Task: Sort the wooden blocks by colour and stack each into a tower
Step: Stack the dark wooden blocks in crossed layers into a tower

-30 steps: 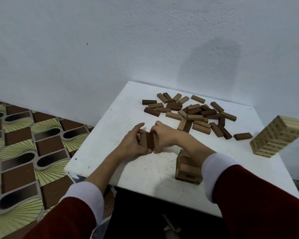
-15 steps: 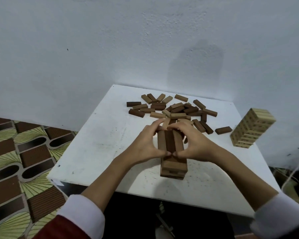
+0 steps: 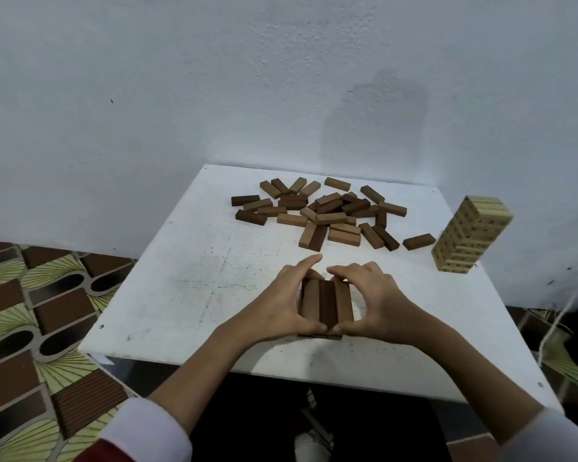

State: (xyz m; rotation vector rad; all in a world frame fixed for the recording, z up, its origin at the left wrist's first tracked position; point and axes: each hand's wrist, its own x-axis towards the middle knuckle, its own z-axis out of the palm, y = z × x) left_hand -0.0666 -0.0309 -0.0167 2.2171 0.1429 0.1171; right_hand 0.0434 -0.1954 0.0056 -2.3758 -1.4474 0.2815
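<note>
White table (image 3: pixel 194 295) against a rough pale wall (image 3: pixel 214 78); patterned brown-and-green floor tiles (image 3: pixel 30 328) to the left.

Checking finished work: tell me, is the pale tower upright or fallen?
Upright. The pale tower stands on the table at its right edge, layers stacked; its lean looks like lens distortion.

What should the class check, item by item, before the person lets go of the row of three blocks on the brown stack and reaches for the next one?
1. Both hands steady the row: left hand and right hand press its sides and ends. Ok.
2. Top row sits flush, three blocks side by side. Ok.
3. Row is one colour: the middle block looks darker than its neighbours. Not ok.
4. Brown stack below is square: mostly hidden by the hands. Cannot tell.
5. Loose blocks remain to sort at the far side of the table. Ok.
6. Pale tower stands apart, at the right edge. Ok.
</note>
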